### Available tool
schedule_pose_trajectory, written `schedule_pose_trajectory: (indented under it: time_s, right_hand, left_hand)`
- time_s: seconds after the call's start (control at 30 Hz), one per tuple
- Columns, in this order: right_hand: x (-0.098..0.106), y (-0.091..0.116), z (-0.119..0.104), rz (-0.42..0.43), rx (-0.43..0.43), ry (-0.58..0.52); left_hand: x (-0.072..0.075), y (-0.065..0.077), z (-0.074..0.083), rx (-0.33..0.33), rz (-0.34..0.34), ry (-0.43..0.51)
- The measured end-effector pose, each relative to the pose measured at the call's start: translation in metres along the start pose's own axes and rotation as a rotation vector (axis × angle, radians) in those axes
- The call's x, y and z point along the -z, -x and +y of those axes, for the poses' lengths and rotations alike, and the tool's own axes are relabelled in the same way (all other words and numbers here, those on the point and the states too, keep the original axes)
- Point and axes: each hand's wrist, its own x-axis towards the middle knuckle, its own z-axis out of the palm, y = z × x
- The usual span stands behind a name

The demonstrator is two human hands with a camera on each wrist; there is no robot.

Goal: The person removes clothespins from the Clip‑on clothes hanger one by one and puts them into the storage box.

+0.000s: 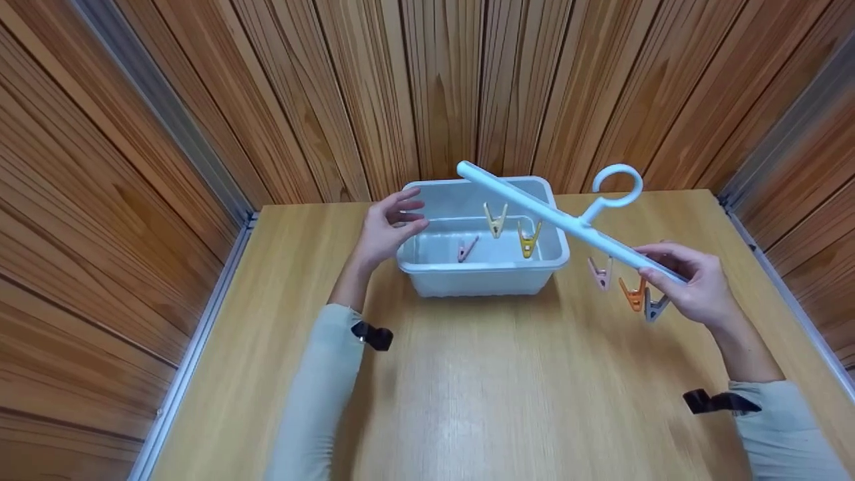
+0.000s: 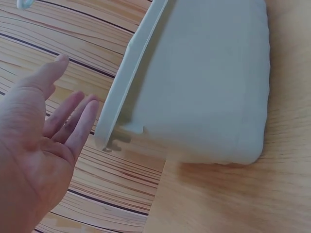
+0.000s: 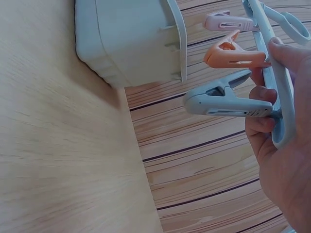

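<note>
My right hand (image 1: pixel 695 280) grips one end of a light blue clip hanger (image 1: pixel 534 204), which slants up to the left above a pale plastic basin (image 1: pixel 481 284). From its bar hang a pale yellow clothespin (image 1: pixel 495 224) and a mustard one (image 1: pixel 528 244), both over the basin. Nearer my right hand hang a pink clothespin (image 3: pixel 228 22), an orange one (image 3: pixel 235 56) and a grey-blue one (image 3: pixel 226 99). Another pink clothespin (image 1: pixel 466 249) shows within the basin's outline. My left hand (image 1: pixel 394 227) is at the basin's left rim, fingers loosely bent, holding nothing.
The basin stands on a wooden table (image 1: pixel 454 387) near its back edge. Wood-plank walls (image 1: pixel 441 93) rise behind and at both sides, with grey metal rails (image 1: pixel 200 341) along the table's sides. The hanger's ring hook (image 1: pixel 618 167) points up.
</note>
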Motion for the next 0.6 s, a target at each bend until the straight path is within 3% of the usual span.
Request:
schedule_pose_trajectory:
  time_s: [0.27, 0.6]
  right_hand:
    - [-0.012, -0.007, -0.001, -0.045, 0.022, 0.002]
    - [-0.025, -0.012, -0.005, -0.095, -0.073, 0.038]
  left_hand:
    - [0.007, 0.007, -0.007, -0.035, 0.04, -0.001]
    - [0.015, 0.018, -0.01, -0.036, 0.002, 0.012]
